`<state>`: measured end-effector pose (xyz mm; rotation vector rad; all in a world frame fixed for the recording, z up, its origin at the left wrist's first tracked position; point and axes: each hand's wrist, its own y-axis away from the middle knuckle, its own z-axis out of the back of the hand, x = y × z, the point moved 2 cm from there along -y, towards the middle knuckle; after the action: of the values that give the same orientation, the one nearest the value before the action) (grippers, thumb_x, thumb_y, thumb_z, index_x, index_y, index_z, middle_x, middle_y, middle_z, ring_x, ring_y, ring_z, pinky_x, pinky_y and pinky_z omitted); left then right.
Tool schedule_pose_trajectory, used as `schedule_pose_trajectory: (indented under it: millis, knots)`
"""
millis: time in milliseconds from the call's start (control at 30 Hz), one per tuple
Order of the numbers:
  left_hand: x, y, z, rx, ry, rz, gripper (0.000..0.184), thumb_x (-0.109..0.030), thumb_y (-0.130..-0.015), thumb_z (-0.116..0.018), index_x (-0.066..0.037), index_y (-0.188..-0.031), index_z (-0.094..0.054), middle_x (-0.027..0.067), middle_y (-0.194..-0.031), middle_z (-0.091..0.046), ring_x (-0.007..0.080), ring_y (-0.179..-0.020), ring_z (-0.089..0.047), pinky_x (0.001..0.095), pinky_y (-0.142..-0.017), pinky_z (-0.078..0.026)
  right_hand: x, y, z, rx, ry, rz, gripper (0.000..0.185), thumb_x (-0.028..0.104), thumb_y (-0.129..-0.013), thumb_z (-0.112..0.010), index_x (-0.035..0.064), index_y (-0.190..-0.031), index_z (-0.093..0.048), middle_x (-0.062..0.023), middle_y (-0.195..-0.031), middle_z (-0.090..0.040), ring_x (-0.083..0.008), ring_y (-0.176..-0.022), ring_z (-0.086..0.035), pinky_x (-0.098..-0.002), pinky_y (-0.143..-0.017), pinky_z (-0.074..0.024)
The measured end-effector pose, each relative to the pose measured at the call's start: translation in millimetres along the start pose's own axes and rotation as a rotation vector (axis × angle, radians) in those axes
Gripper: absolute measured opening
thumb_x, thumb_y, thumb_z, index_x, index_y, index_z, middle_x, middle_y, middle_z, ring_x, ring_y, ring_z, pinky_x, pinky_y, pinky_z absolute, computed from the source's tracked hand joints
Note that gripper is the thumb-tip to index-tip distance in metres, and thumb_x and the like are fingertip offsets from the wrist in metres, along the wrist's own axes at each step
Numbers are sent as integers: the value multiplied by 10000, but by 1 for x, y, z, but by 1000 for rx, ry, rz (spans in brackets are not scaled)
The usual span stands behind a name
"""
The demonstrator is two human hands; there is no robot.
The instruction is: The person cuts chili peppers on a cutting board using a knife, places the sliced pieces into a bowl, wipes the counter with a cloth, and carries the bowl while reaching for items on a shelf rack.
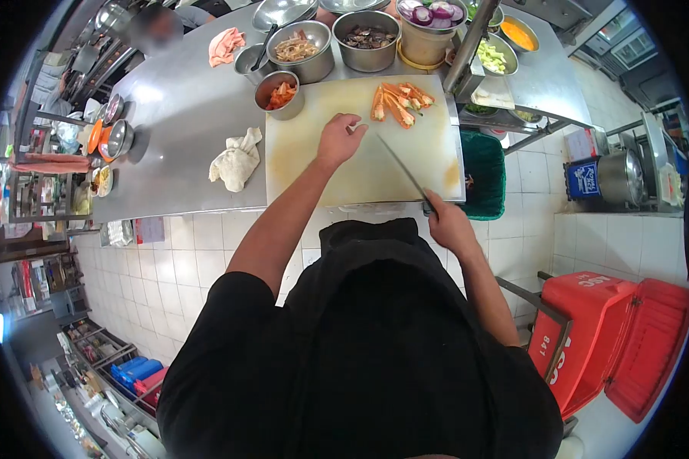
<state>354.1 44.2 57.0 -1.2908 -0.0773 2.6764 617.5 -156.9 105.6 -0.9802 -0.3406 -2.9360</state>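
Black shirt [360, 359] of the person, nearest the camera; beyond it, a pale cutting board [306, 177] on the metal counter [180, 180], reaching the front edge. Orange pepper pieces [394, 101] lie at the board's far right.

Likely hazards, by cause. The knife [403, 168] slants across the board, its tip just beside the left hand [341, 139]; a sideways swing of the blade, or a reach of that hand across its line, could cut the fingers. The pepper pieces, loosely heaped and curved, may roll or slip under an edge, and a sweep to the right could carry some over the side toward the green bin [485, 172]. The small metal pot [279, 96] of orange-red pieces stands at the board's far left corner; if its base overlaps the board's edge, which cannot be made out, a knock might tip it.

Grip, right hand [450, 226]: closed around the knife's handle near the counter's front edge, blade pointing away from the body. Grip, left hand: partly open, fingers bent and thumb apart from the forefinger, above the board, short of the pepper pieces; nothing can be seen in it, and contact with the board cannot be judged.
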Motion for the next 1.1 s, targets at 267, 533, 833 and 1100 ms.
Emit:
schedule_pose_trajectory:
  millis: [267,533,833,1100]
  knots:
    - [-17,-38,-42,-17,-192,121,445,-398,-809,-812,-48,-1073,-737,126,-974,-733,253,-825,-712,382,-769,-576,-38,-6,7,67,-250,-133,487,137,-918,-517,67,-1400,-525,-325,-1005,-685,-513,-947,-655,-577,-867,-509]
    - [1,-33,-40,113,-268,188,395,-398,-835,-766,-57,-1033,-740,129,-954,-746,278,-870,-727,389,-798,-578,-72,2,0,53,-328,-61,604,135,-952,-547,118,-1544,-427,-150,-823,-683,-230,-678,-641,-359,-655,-532]
    - [9,67,9,189,-208,-69,163,-166,-901,-707,-13,-952,-732,145,-896,-650,289,-790,-675,395,-747,-553,-35,19,1,203,-727,-277,681,110,-991,-535,283,-1616,-328,-21,-728,-575,-86,-560,-491,-267,-510,-453]
    - [10,73,8,131,-176,-137,125,-103,-856,-726,-12,-943,-727,144,-887,-637,294,-788,-660,395,-737,-544,-34,-4,-27,256,-781,-338,655,122,-1034,-538,344,-1611,-322,-5,-681,-546,-73,-518,-466,-254,-441,-429]
